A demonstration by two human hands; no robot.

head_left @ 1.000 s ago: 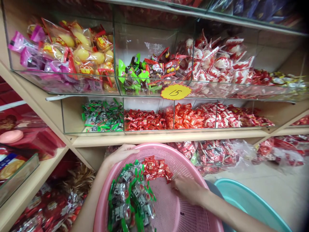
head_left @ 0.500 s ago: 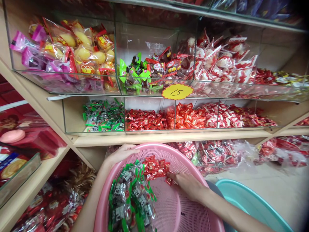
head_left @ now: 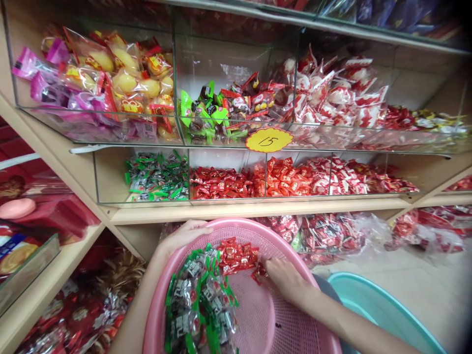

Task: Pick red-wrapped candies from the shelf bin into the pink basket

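Note:
A pink mesh basket (head_left: pixel 254 314) is tilted toward me below the shelf. My left hand (head_left: pixel 189 232) is closed over its far left rim, fingers partly hidden. Inside, my right hand (head_left: pixel 283 276) has its fingers curled round a few small red-wrapped candies (head_left: pixel 257 274), close to the basket floor. Just left of that hand lies a cluster of red-wrapped candies (head_left: pixel 239 256). Clear-and-green wrapped candies (head_left: pixel 201 300) fill the basket's left side.
A lower shelf bin holds green candies (head_left: pixel 158 177), red candies (head_left: pixel 221 183) and orange-red ones (head_left: pixel 287 177). Above hangs a yellow price tag (head_left: pixel 269 140). Bagged candies (head_left: pixel 332 233) lie under the shelf. A teal tub (head_left: pixel 383 309) stands to the right.
My right hand has turned slightly, its fingers curling more over the red candies. My left hand stays on the rim. The view has shifted a little.

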